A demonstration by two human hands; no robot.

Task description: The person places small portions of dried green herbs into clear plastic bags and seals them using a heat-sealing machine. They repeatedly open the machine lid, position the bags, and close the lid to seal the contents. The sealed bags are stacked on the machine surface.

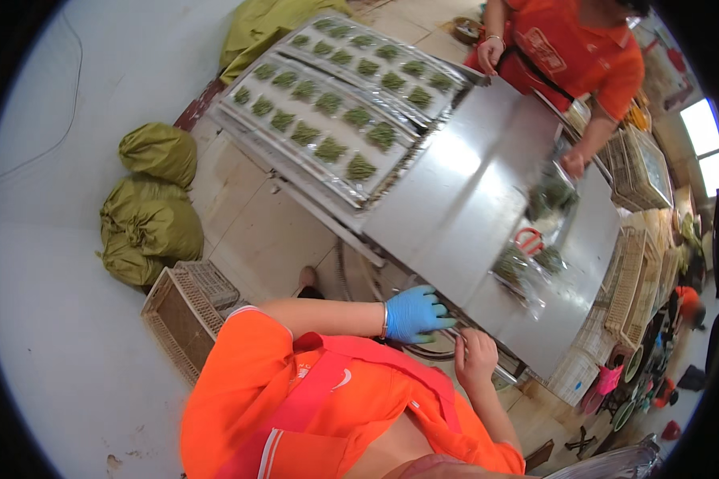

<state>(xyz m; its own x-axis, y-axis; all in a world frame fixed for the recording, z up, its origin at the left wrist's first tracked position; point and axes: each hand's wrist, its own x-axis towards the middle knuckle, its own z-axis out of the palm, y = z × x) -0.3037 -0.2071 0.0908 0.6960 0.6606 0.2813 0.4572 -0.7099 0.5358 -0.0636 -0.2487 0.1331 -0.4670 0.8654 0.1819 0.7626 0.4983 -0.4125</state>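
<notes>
My left hand (418,314), in a blue glove, has its fingers spread at the near edge of a stainless-steel table (449,203). Just to its right, my bare right hand (476,358) has bent fingers at a metal rail (503,372) below that edge; whether it grips the rail is unclear. Clear plastic bags of greens (515,266) lie on the table's right part, beside a red ring-shaped item (528,241). On the left, two framed trays (329,129) hold rows of small green bundles under clear film.
Across the table a co-worker in orange (575,54) has one hand at a blurred clear bag of greens (548,194). Tied olive sacks (156,221) and a wicker-like crate (177,317) stand on the floor at left. More crates (629,287) line the table's right side.
</notes>
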